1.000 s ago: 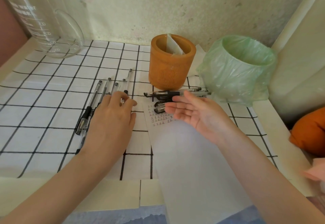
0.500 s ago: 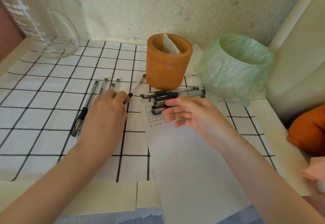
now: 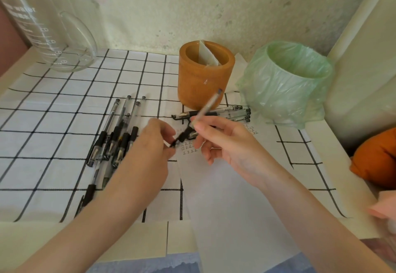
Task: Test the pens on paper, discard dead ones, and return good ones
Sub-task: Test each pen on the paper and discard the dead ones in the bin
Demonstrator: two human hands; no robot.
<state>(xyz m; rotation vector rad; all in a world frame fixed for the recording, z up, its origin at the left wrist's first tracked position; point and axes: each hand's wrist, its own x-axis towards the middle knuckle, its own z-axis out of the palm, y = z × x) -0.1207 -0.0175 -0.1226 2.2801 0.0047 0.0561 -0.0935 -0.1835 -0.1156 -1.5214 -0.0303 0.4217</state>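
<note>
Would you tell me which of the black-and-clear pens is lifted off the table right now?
The clear-barrelled pen held tilted between the left hand and right hand; the other pens all lie flat on the table.

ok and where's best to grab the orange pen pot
Wrap the left hand round its side wall from the left: the orange pen pot stands upright and round, bare cloth on that side, the green-bagged bin close on its right.
</note>
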